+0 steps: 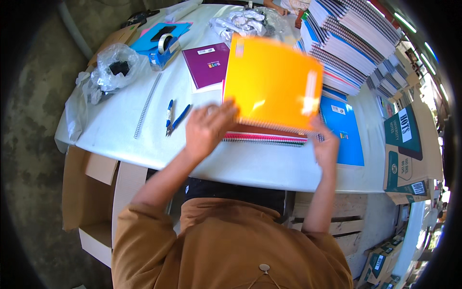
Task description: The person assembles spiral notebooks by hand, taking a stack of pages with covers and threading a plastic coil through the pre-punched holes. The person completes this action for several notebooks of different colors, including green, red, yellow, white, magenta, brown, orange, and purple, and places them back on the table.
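A yellow spiral notebook [272, 82] is raised over the table, its wire-bound edge toward me and its upper edge blurred. My left hand [211, 125] is closed on its near left corner. At the near right corner, my right hand [325, 140] grips it too. Underneath lies a stack of spiral notebooks [264, 139], with red and other bindings showing at the near side; the yellow cover hides most of it. A purple notebook [207, 62] lies just behind on the left. To the right, a blue notebook [344, 132] is partly beneath my right hand.
Blue-handled pliers [177, 119] and a loose wire spiral [147, 106] lie left. Behind them are a blue tape dispenser [164, 54] and plastic bags [113, 67]. Tall notebook stacks [346, 43] and a cardboard box [409, 149] stand right. Another person's arm [275, 6] shows at the far edge.
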`<action>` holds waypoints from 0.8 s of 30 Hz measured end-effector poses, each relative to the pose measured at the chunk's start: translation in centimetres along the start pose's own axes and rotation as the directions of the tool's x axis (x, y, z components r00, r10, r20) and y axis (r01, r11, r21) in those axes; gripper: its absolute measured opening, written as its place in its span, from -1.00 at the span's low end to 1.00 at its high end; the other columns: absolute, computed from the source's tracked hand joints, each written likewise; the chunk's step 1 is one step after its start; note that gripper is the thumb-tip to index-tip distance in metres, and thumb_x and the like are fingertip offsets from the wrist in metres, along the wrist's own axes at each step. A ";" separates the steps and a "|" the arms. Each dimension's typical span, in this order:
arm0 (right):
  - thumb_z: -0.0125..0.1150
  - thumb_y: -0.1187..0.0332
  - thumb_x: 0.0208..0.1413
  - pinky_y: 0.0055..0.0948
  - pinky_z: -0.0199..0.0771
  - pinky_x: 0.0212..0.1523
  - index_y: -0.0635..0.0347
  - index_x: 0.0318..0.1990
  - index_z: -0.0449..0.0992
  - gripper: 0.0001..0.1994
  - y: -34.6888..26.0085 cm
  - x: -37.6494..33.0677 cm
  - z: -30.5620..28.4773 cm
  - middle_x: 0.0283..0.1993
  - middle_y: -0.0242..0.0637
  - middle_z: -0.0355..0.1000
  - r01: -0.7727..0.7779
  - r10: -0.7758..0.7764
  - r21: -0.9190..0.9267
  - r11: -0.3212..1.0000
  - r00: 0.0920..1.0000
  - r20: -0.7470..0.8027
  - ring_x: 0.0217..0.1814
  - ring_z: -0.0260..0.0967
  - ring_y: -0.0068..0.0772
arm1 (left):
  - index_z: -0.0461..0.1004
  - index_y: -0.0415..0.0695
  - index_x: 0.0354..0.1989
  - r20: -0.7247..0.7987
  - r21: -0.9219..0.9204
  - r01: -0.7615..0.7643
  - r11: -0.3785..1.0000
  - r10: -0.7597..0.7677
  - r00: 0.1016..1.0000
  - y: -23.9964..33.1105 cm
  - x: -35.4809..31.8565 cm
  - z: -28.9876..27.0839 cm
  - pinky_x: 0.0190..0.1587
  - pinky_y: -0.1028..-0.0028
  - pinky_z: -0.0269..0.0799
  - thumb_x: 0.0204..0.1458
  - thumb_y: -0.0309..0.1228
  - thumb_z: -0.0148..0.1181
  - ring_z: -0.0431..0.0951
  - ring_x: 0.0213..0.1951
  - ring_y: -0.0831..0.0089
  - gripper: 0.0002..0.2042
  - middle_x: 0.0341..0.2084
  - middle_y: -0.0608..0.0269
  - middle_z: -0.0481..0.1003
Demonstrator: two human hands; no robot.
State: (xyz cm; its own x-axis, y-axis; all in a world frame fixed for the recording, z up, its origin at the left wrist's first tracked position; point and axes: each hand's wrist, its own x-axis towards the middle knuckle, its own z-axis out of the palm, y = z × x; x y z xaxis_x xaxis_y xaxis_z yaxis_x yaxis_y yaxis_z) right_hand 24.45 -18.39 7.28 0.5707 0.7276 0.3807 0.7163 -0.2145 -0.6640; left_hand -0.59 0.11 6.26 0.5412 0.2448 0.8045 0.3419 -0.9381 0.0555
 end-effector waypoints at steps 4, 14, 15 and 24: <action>0.01 0.68 -0.06 -0.43 0.13 0.18 0.26 -0.02 0.43 -0.62 4.2 -3.4 3.2 0.07 -0.13 0.35 -0.030 0.025 0.066 0.997 0.997 0.075 0.21 0.20 -0.31 | 0.48 -0.11 -0.15 0.203 -0.058 0.279 0.959 -0.262 0.943 1.8 -5.2 1.2 -0.21 0.40 0.41 -0.19 -0.24 0.30 0.52 -0.22 0.29 -0.61 -0.12 0.19 0.47; -0.13 0.07 0.20 -0.51 0.30 -0.03 0.49 -0.06 0.40 -0.48 4.5 -0.3 8.2 -0.10 -0.04 0.43 -0.168 0.434 0.678 0.715 0.868 -0.242 -0.09 0.39 -0.34 | 0.42 -0.29 -0.48 0.109 -0.483 0.753 0.447 -0.822 0.559 2.7 -5.8 5.3 -0.45 0.57 0.35 0.00 -0.37 0.18 0.44 -0.52 0.54 -0.79 -0.55 0.16 0.47; -0.13 0.07 0.20 -0.51 0.30 -0.03 0.49 -0.06 0.40 -0.48 4.4 -0.1 8.2 -0.10 -0.04 0.43 -0.168 0.431 0.675 0.718 0.869 -0.243 -0.09 0.39 -0.34 | 0.40 -0.28 -0.56 0.106 -0.511 0.776 0.368 -0.870 0.482 3.0 -5.7 5.7 -0.51 0.54 0.33 -0.01 -0.40 0.19 0.40 -0.56 0.51 -0.79 -0.55 0.15 0.45; -0.15 -0.02 0.17 -0.44 0.27 0.03 0.53 -0.06 0.38 -0.40 4.0 0.6 9.6 -0.05 0.02 0.39 -0.079 0.465 0.723 0.686 0.812 -0.353 -0.04 0.36 -0.27 | 0.42 -0.32 -0.54 0.156 -0.663 0.720 0.207 -0.902 0.403 2.2 -4.2 6.6 -0.47 0.54 0.30 0.08 -0.26 0.10 0.35 -0.56 0.60 -0.68 -0.60 0.19 0.46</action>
State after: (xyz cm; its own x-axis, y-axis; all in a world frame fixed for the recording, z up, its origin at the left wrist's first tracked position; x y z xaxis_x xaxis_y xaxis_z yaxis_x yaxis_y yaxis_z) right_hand 23.80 -12.52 -1.33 0.9381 0.2612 0.2274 0.1565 0.2663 -0.9511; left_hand 3.02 -1.39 -0.92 0.0296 0.9828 0.1822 -0.0487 -0.1807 0.9823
